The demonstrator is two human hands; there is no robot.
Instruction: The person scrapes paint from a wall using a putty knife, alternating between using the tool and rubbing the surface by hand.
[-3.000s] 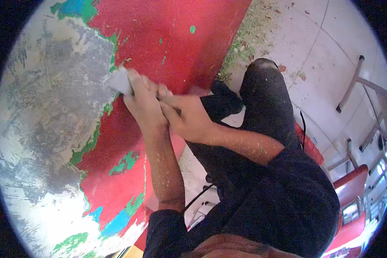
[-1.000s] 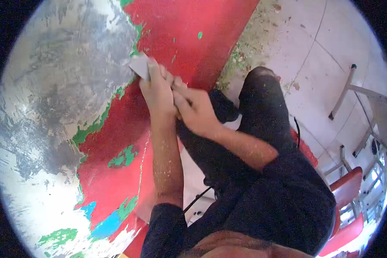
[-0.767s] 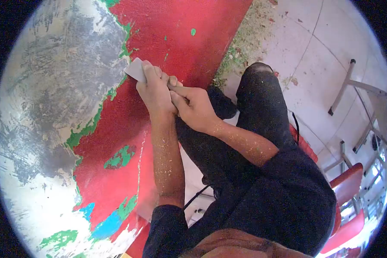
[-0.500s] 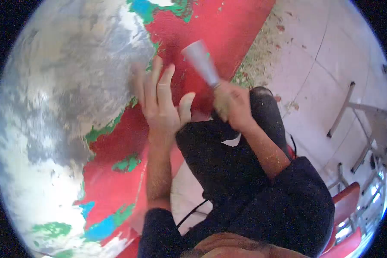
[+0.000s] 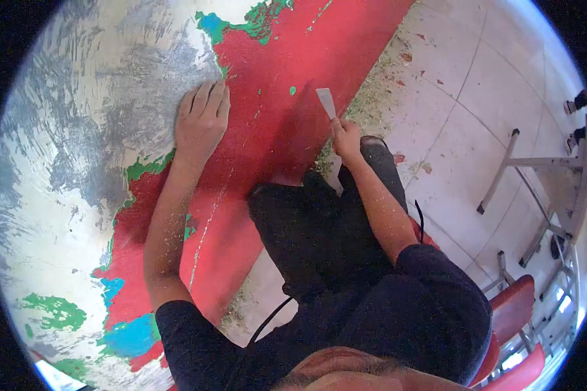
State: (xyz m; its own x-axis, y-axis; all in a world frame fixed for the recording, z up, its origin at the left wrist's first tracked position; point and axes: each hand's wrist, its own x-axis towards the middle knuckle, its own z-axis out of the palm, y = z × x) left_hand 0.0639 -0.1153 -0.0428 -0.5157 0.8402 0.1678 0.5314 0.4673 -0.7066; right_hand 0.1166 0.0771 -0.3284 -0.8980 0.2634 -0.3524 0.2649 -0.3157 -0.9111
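My right hand [image 5: 347, 139] is closed around the handle of a scraper [image 5: 326, 101]. Its flat, pale blade points up and away from me, over the red paint near the lower edge of the painted surface [image 5: 267, 124]. On that surface, at the border between red paint and the bare grey-white area [image 5: 111, 98], lies my left hand [image 5: 203, 116]. Its fingers are flat and side by side, with the palm hidden. Ragged green [image 5: 149, 167] and blue [image 5: 132, 337] paint patches show along this border.
Paint flakes and dust [image 5: 372, 85] lie on the tiled floor [image 5: 450, 78] along the surface's edge. To the right stand metal furniture legs [image 5: 502, 173] and red chairs [image 5: 512, 306]. Another person's feet [image 5: 571, 142] show at the far right. My bent legs [image 5: 306, 234] are close to the surface.
My left hand has gone from raised with spread fingers to resting on the surface, further left. The scraper, still in my right hand, has shifted slightly right and down. The view has moved a little.
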